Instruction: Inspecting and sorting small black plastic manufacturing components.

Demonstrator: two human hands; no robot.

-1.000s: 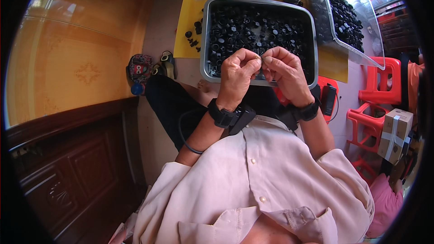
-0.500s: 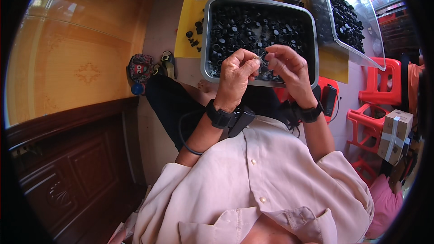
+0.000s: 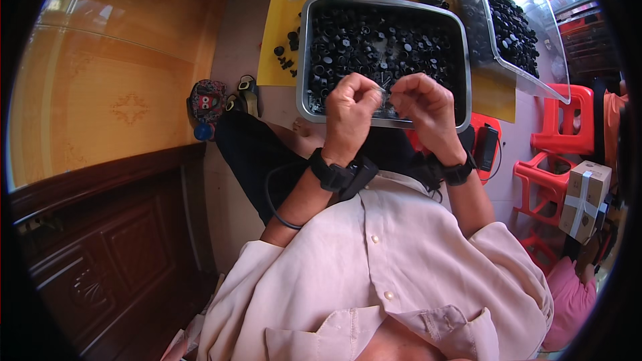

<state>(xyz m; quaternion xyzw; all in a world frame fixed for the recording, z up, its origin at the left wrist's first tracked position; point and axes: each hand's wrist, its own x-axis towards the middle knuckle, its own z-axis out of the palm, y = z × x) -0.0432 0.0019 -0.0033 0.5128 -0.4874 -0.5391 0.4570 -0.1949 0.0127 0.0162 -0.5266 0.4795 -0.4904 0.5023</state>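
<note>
A metal tray with a grey rim is filled with small black plastic parts, some round and cap-like, with a few pale pieces among them. Over its near edge, my left hand is closed in a pinch, thumb against forefinger. My right hand faces it a short gap away, fingers curled and also pinched. Something small, thin and pale shows at the left fingertips, too tiny to name. What the right fingers hold, if anything, is hidden. Both wrists wear black bands.
A clear plastic bin of black parts stands right of the tray. Loose black parts lie on the yellow sheet at left. Red stools and a taped carton stand at right; shoes lie at left.
My right fingers have curled in and come slightly down, nearer a pinch. My left hand has shifted very little and stays pinched. The tray has not moved.
</note>
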